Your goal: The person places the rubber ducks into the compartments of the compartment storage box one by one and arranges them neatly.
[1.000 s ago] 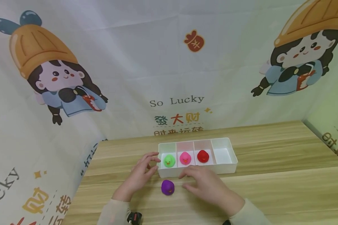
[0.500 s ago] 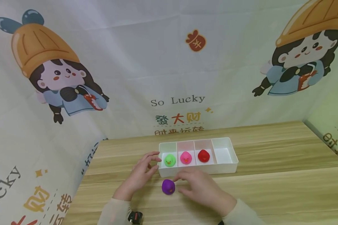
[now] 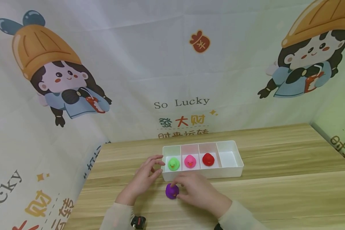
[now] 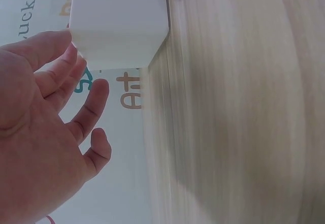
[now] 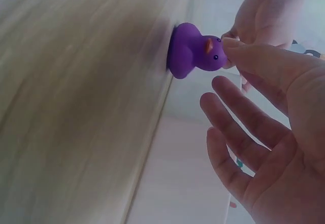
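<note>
A purple rubber duck [image 3: 170, 192] stands on the wooden table in front of a white divided tray [image 3: 207, 174]. My right hand [image 3: 199, 191] pinches the duck's head between thumb and index finger; the right wrist view shows the thumb [image 5: 244, 51] at the head and the other fingers spread away. At the tray's left end, my left hand [image 3: 145, 175] rests its relaxed fingertips against the wall. In the tray, from the left, sit a green duck [image 3: 173, 164], a pink duck [image 3: 190, 161] and a red duck [image 3: 208, 159], each in its own compartment. The rightmost compartment holds nothing.
The wooden table [image 3: 279, 185] extends well to the right of the tray. Behind it hangs a white printed cloth [image 3: 149, 64], which also covers both sides. A black wrist device [image 3: 138, 222] sits at the left sleeve.
My right hand has moved left from beside the purple duck until thumb and index finger meet its head. The left hand, the tray and the ducks hold their places.
</note>
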The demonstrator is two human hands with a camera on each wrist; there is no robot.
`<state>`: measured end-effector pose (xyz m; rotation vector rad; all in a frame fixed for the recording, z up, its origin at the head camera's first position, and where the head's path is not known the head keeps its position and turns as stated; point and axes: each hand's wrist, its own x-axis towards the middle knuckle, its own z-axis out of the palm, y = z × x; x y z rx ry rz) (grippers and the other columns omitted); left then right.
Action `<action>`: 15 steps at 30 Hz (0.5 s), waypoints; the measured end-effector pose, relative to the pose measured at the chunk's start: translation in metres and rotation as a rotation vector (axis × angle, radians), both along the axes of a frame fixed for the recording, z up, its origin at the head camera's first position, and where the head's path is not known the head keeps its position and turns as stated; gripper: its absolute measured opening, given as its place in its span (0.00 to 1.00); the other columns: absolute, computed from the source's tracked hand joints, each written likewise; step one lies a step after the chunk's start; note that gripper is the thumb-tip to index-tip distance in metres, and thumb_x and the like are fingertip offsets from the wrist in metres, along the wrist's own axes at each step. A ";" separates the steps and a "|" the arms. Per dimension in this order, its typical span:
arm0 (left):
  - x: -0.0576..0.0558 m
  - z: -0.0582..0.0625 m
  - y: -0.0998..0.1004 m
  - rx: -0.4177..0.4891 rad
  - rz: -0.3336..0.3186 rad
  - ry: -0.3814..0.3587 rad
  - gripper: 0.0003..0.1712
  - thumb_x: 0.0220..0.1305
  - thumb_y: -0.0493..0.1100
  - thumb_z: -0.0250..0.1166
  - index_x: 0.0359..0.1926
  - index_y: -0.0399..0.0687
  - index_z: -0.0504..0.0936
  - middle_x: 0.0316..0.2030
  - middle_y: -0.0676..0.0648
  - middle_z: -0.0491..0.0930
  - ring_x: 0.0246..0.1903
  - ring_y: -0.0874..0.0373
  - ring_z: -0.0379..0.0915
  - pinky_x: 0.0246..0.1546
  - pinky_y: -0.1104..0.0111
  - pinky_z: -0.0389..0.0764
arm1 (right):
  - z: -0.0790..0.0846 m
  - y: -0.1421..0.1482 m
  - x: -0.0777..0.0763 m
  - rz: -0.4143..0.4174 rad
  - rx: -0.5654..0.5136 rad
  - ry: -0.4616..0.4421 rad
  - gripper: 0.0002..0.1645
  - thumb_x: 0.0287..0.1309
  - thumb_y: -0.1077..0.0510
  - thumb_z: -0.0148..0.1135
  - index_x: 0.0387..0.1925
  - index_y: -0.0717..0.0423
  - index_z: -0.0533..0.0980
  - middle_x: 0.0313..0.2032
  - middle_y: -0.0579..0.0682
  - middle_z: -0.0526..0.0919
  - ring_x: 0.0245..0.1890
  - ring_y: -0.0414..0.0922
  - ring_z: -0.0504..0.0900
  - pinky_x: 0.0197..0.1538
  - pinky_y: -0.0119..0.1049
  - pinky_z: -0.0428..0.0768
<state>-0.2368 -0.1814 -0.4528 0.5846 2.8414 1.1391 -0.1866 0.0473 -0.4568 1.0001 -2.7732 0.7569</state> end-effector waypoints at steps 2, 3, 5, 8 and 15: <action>0.000 0.000 0.000 0.000 0.004 -0.006 0.10 0.73 0.36 0.63 0.52 0.49 0.80 0.72 0.48 0.70 0.43 0.59 0.72 0.56 0.46 0.64 | -0.001 -0.002 0.000 0.003 0.006 0.004 0.18 0.53 0.54 0.79 0.46 0.45 0.85 0.46 0.40 0.89 0.50 0.41 0.85 0.58 0.39 0.82; 0.000 0.000 0.000 0.000 0.005 -0.004 0.10 0.72 0.36 0.63 0.52 0.50 0.80 0.72 0.48 0.71 0.43 0.60 0.72 0.56 0.46 0.64 | -0.002 -0.003 0.000 0.003 0.010 0.001 0.18 0.52 0.55 0.79 0.46 0.45 0.85 0.46 0.41 0.89 0.50 0.41 0.85 0.59 0.39 0.81; -0.001 -0.001 0.000 0.000 0.004 0.000 0.10 0.72 0.36 0.63 0.51 0.50 0.81 0.72 0.48 0.71 0.43 0.60 0.72 0.56 0.47 0.65 | -0.003 -0.004 0.000 0.002 0.013 -0.001 0.19 0.52 0.54 0.80 0.46 0.45 0.85 0.46 0.41 0.89 0.51 0.41 0.85 0.59 0.39 0.81; -0.001 -0.001 0.000 -0.001 0.001 0.003 0.10 0.72 0.36 0.63 0.52 0.50 0.81 0.72 0.48 0.71 0.43 0.60 0.72 0.55 0.48 0.65 | -0.003 -0.005 -0.001 -0.004 0.007 -0.006 0.19 0.52 0.55 0.80 0.47 0.45 0.85 0.47 0.40 0.89 0.51 0.41 0.85 0.59 0.39 0.81; -0.001 -0.001 0.000 0.003 -0.002 0.001 0.10 0.72 0.36 0.63 0.52 0.48 0.81 0.72 0.48 0.71 0.42 0.60 0.72 0.53 0.53 0.66 | -0.005 -0.007 -0.003 0.000 0.004 -0.009 0.19 0.51 0.56 0.80 0.46 0.44 0.85 0.45 0.39 0.89 0.48 0.38 0.85 0.56 0.36 0.82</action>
